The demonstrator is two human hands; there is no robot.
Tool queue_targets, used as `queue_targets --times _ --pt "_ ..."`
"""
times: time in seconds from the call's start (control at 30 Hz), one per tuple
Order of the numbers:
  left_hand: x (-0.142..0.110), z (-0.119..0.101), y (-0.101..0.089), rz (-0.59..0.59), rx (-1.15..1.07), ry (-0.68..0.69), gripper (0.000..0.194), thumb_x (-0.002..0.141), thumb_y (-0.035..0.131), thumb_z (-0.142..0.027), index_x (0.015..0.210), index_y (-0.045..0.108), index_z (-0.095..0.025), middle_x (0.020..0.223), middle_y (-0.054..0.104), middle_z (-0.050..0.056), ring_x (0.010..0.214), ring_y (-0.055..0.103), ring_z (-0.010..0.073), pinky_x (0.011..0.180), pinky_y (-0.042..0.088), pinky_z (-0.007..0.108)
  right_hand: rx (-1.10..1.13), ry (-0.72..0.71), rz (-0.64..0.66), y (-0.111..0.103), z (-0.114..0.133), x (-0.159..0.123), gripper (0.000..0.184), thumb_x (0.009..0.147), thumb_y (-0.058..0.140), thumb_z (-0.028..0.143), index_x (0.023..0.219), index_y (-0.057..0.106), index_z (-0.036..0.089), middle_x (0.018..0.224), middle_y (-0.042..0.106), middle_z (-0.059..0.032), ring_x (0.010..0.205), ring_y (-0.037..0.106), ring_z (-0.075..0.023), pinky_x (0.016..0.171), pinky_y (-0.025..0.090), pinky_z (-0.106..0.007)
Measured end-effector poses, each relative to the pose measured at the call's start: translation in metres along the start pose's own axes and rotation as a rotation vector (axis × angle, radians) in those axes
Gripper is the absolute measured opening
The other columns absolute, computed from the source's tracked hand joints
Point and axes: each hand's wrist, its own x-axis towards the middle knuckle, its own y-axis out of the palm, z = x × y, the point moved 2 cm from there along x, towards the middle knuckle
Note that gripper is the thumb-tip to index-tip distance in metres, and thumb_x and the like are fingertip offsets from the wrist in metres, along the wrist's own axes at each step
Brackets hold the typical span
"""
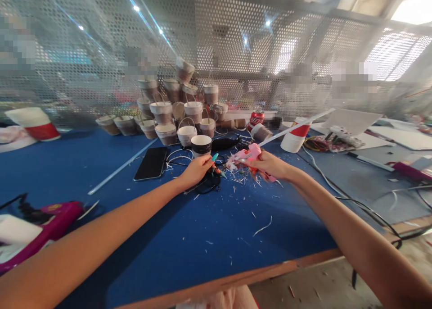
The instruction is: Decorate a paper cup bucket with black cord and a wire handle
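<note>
My right hand point(270, 165) is closed round a pink glue gun point(251, 152), with its nozzle end toward the left. A long whitish glue stick point(297, 128) juts from the gun's back, up and to the right. My left hand point(197, 170) is closed, fingers pinched on a small thing with teal point(215, 157) and orange parts; its kind is unclear. Just behind that hand stands a cup point(201, 143) with a dark band and a white inside. White shreds point(238, 179) and a dark cable point(212, 183) lie between and below my hands.
Several small handled buckets point(162, 113) are stacked at the back. A black phone point(150, 163) and another glue stick point(121, 167) lie to the left. Paper cups point(295, 140), a red can point(257, 118) and cables point(317, 165) are to the right. A magenta device point(62, 214) sits near left.
</note>
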Motion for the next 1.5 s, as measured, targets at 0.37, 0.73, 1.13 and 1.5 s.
queue_targets --times 0.37,0.73,1.13,1.5 --pt "0.002 0.004 0.000 -0.008 0.001 0.015 0.026 0.086 0.039 -0.039 0.071 0.048 -0.019 0.077 0.069 0.004 0.076 0.064 0.0178 0.070 0.043 0.029 -0.035 0.029 -0.007 -0.002 -0.005 0.002 0.041 0.079 0.052 0.054 0.066 0.054 0.016 0.049 0.055 -0.0002 0.029 0.038 -0.0038 0.025 0.030 -0.017" --pt "-0.001 0.001 -0.001 -0.008 -0.002 0.004 0.026 0.086 0.039 -0.038 0.072 0.048 -0.019 0.078 0.069 0.005 0.076 0.063 0.0183 0.070 0.043 0.029 -0.045 0.037 -0.025 -0.004 0.001 -0.002 0.041 0.081 0.052 0.052 0.070 0.058 0.013 0.050 0.055 -0.0007 0.030 0.039 -0.0033 0.025 0.031 -0.016" --pt "0.001 0.001 0.000 -0.018 0.018 0.004 0.023 0.085 0.039 -0.035 0.073 0.049 -0.019 0.076 0.070 0.005 0.076 0.063 0.0180 0.070 0.044 0.028 -0.050 0.041 -0.024 -0.006 0.006 -0.007 0.045 0.080 0.052 0.051 0.054 0.050 0.015 0.045 0.052 0.0002 0.029 0.038 -0.0026 0.025 0.030 -0.016" --pt "0.001 0.001 0.000 -0.011 0.015 -0.006 0.023 0.085 0.040 -0.036 0.073 0.050 -0.019 0.077 0.070 0.006 0.076 0.064 0.0188 0.071 0.044 0.029 -0.049 0.054 -0.035 -0.008 0.007 -0.008 0.044 0.082 0.051 0.047 0.053 0.048 0.015 0.047 0.053 0.0003 0.028 0.038 -0.0020 0.026 0.030 -0.015"
